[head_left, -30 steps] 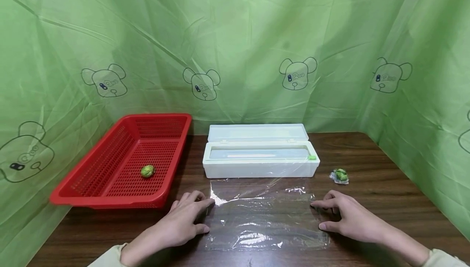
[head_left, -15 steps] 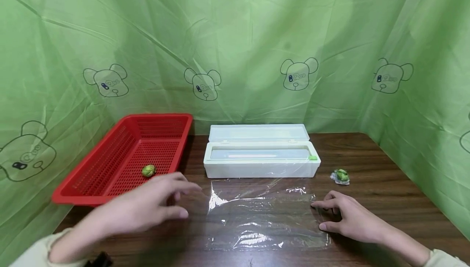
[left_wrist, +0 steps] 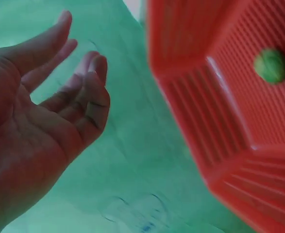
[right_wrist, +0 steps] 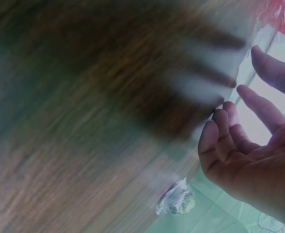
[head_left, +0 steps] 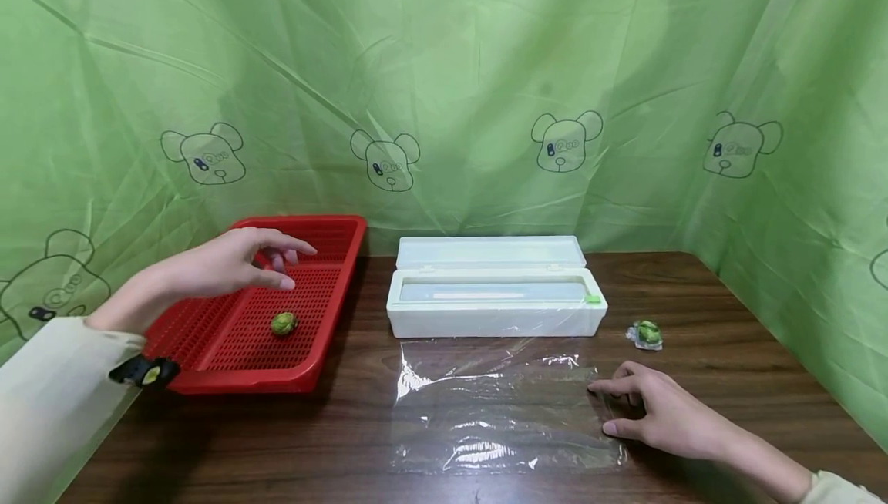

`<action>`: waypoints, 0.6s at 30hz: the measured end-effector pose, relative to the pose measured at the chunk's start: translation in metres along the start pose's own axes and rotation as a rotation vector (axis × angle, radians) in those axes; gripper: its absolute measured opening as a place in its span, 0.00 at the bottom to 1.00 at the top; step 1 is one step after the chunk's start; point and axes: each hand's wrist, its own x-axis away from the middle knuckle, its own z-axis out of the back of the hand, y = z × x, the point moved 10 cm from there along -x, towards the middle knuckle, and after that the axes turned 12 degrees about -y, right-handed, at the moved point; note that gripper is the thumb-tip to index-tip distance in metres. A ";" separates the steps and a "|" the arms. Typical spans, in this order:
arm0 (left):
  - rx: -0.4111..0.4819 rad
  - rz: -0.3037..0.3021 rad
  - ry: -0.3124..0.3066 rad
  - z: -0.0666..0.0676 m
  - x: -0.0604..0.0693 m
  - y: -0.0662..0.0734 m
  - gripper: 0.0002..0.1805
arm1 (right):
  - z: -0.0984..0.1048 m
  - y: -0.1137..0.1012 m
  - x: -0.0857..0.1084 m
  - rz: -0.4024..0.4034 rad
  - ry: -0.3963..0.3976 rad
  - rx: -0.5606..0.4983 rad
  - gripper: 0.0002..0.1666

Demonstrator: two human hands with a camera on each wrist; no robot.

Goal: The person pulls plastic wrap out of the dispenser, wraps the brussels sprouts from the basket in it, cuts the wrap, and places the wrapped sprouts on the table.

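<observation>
My left hand [head_left: 243, 261] hovers over the red basket [head_left: 277, 379], its fingers spread loosely and holding nothing. Beneath it a small Brussels sprout [head_left: 283, 324] sits on the basket floor; the left wrist view also shows the sprout [left_wrist: 271, 65], apart from the hand. A sheet of clear cling film [head_left: 506, 419] lies flat on the table, its far edge running up to the white dispenser box. At the film's right edge rests my right hand [head_left: 655, 411], thumb and forefinger apart, fingertips touching the film or the table beside it.
The white cling film box [head_left: 496, 320] stands behind the film with its lid raised and a green slider [head_left: 592, 300] at its right end. To its right sits a sprout wrapped in film [head_left: 647, 334]. Green cloth [head_left: 472, 65] walls the table [head_left: 694, 296] on three sides.
My left hand has left the film's left edge and swung up and left, over the basket. My right hand and the film have stayed in place.
</observation>
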 end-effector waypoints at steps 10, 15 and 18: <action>0.136 0.042 -0.107 0.000 -0.020 -0.075 0.29 | -0.001 0.002 0.000 -0.027 -0.012 -0.016 0.30; 0.204 0.057 -0.169 -0.011 -0.028 -0.104 0.29 | 0.000 0.002 -0.001 -0.026 -0.002 -0.009 0.30; 0.221 0.075 -0.214 -0.019 -0.029 -0.117 0.28 | 0.000 0.001 -0.002 -0.026 -0.003 -0.009 0.30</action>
